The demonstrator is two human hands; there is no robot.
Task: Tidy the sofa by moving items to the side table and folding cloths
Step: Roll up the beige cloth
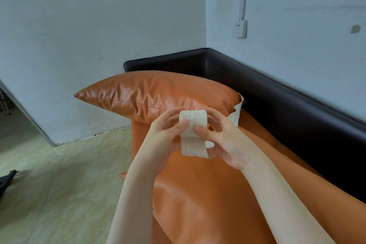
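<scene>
Both hands are up over the sofa, working a white cloth. The left hand pinches its left edge with the thumb on the front face and fingers curled behind; the right hand grips the right edge the same way. Between the thumbs the cloth is gathered into a short, tight band, and a loose tail hangs down below them. Another white strip trails off behind the right hand toward the cushion; it looks like part of the same cloth, though the hand hides the join.

The folding seems to be midway: the cloth is bunched and partly doubled, not yet a flat, finished fold, and it has not been set down. No side bench shows in this view, so nothing can be said of what already lies there or how much of the moving is done. The visible seat carries only the cushion.

For room: the sofa's front edge runs just left of the left forearm, with open floor beyond. The dark backrest closes off the right side, and the cushion blocks the far end. The seat directly under the hands is free for laying the cloth flat.
</scene>
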